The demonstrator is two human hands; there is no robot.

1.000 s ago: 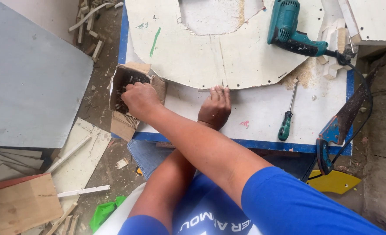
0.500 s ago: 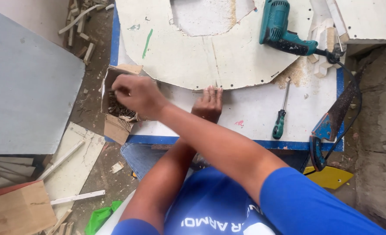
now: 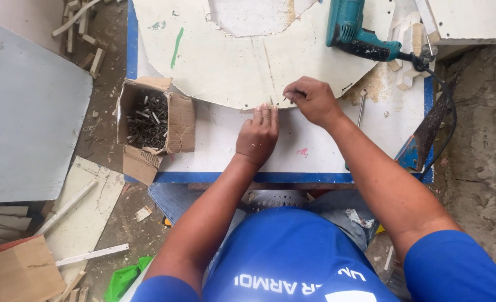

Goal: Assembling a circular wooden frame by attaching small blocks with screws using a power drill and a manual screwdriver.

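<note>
My left hand [image 3: 259, 133] lies flat, fingers together, pressing on the near edge of a large round white board [image 3: 242, 61] that rests on a white table with blue edging [image 3: 259, 178]. My right hand [image 3: 311, 100] is just to its right at the same edge, fingertips pinched on a small dark screw [image 3: 288, 97]. An open cardboard box of dark screws [image 3: 150, 118] sits at the table's left edge, well clear of both hands.
A teal power drill [image 3: 351, 31] lies at the board's far right, its cord running right. A screwdriver [image 3: 360, 112] is partly hidden behind my right forearm. A handsaw [image 3: 427, 137] hangs off the right edge. Wood offcuts and grey panels [image 3: 29, 112] cover the floor at left.
My right hand has left the screw box and crossed right to the board's near edge, now pinching a screw. My left hand stayed on the board edge.
</note>
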